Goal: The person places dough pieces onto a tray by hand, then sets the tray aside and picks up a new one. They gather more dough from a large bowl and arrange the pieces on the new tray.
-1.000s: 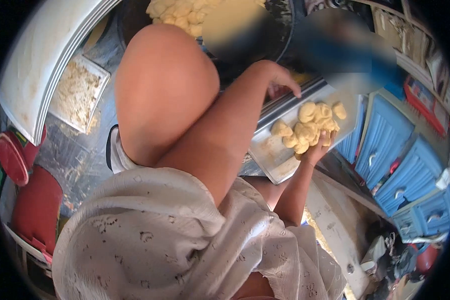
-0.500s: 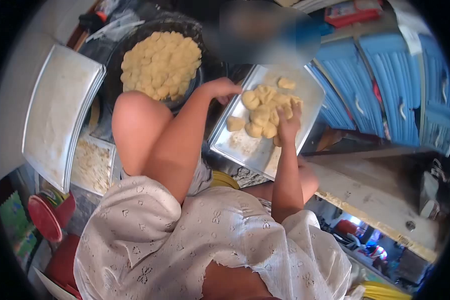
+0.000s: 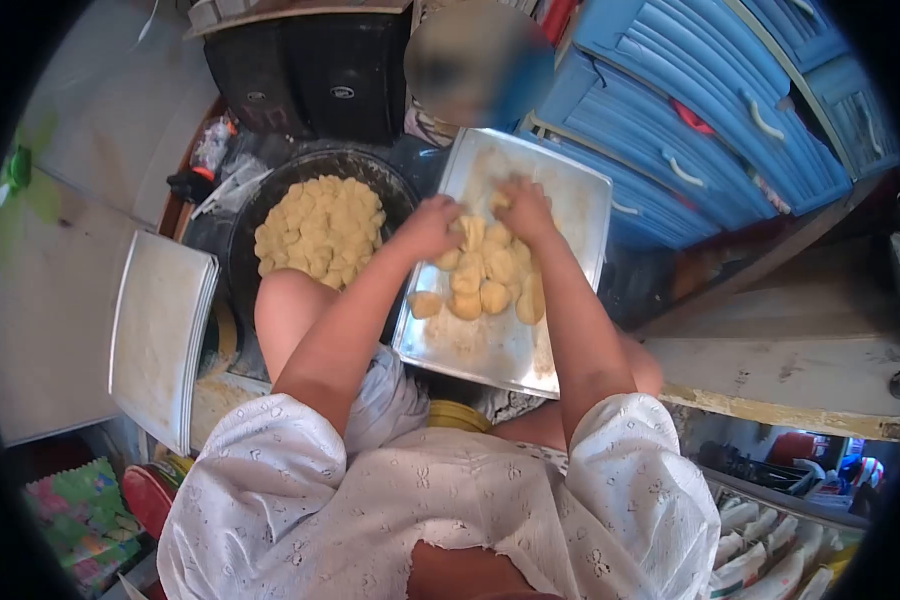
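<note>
Nearest me, the metal tray (image 3: 490, 345) carries a heap of dough balls (image 3: 482, 278). My left hand (image 3: 428, 226) and right hand (image 3: 525, 208) rest curled on its far side, fingers buried, so I cannot tell what they grip. Beyond, a dark bowl (image 3: 255, 215) holds more dough, its near edge hidden by my knee.

Bright daylight, soft shadows, heavy fisheye distortion, dark vignetted corners, mild blur.

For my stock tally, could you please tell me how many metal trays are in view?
2 at least: one tray holding dough pieces under the left hand and right hand; another leaning at left, possibly stacked over more.
</note>
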`<state>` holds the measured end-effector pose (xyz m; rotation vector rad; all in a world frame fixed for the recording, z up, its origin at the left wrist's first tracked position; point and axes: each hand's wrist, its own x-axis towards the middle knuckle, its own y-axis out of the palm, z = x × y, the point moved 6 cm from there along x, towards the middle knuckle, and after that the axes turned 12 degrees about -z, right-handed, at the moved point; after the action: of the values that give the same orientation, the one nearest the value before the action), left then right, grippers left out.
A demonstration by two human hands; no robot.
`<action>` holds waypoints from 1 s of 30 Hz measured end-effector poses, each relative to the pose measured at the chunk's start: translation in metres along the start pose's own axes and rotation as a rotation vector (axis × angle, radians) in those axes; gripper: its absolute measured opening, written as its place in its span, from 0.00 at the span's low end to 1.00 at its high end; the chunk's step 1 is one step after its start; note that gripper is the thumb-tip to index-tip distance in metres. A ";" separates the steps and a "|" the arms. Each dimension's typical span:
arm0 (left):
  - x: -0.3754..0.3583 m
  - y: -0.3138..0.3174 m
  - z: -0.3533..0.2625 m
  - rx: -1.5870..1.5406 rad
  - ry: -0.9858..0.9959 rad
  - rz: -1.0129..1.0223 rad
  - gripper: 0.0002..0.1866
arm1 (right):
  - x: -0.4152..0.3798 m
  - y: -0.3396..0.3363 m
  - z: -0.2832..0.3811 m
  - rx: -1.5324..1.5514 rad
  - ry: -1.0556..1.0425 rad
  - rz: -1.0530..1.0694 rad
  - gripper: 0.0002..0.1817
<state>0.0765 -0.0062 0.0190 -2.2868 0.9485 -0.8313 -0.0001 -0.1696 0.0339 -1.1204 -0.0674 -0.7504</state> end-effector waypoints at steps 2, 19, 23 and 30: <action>0.013 0.003 -0.002 0.042 0.116 -0.007 0.19 | 0.011 0.006 0.002 -0.103 -0.049 0.148 0.21; 0.122 0.032 0.020 0.223 -0.147 -0.236 0.21 | 0.051 0.009 -0.024 -0.033 0.195 0.113 0.24; 0.126 0.032 0.022 0.247 -0.301 -0.190 0.22 | 0.022 -0.013 0.015 0.003 0.026 0.165 0.22; 0.123 0.036 0.015 0.133 -0.125 -0.169 0.24 | -0.030 0.008 0.046 0.027 -0.206 0.495 0.21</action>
<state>0.1408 -0.1179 0.0262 -2.2957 0.6328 -0.7854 -0.0040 -0.1143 0.0367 -1.1253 0.0271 -0.1920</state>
